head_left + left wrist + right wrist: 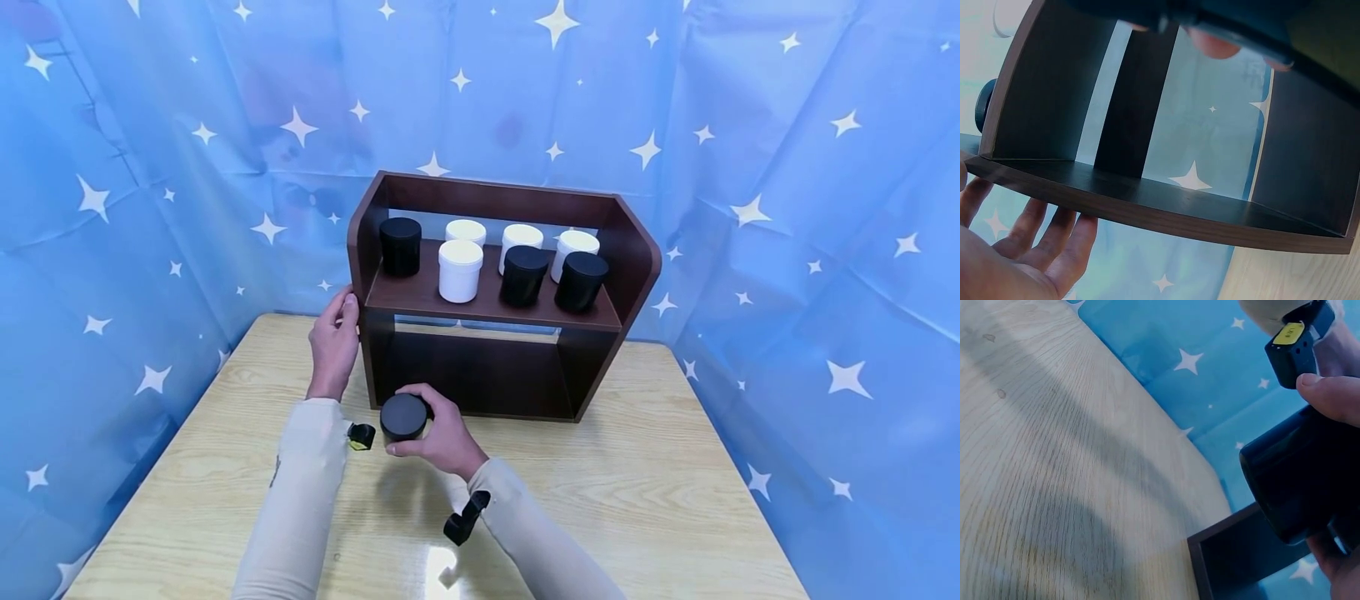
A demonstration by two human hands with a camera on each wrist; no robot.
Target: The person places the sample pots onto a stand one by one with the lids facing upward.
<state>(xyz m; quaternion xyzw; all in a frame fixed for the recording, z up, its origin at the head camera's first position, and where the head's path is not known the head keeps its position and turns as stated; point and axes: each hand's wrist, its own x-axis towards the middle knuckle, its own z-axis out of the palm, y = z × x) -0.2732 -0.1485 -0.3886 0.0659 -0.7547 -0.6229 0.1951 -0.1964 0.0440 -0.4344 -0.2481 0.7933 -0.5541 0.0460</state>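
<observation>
My right hand (pixel 447 437) grips a black lidded jar (pixel 403 417) by its sides, thumb on the near side and fingers on the far side. In the right wrist view this black jar (pixel 1291 478) is tipped, its flat base facing the tabletop. The jar is in front of the lower left of a dark brown two-tier shelf (pixel 480 375). My left hand (pixel 333 348) rests its fingertips against the outer face of the shelf's left side panel; the left wrist view shows the fingers (pixel 1069 250) fairly straight below the panel's front edge.
On the upper tier stand several white jars (pixel 459 279) and black jars (pixel 522 279). Under the shelf is a light wood table (pixel 637 492). A blue curtain (pixel 480 108) with white stars hangs behind and at both sides. Black camera mounts (pixel 467 518) sit on both wrists.
</observation>
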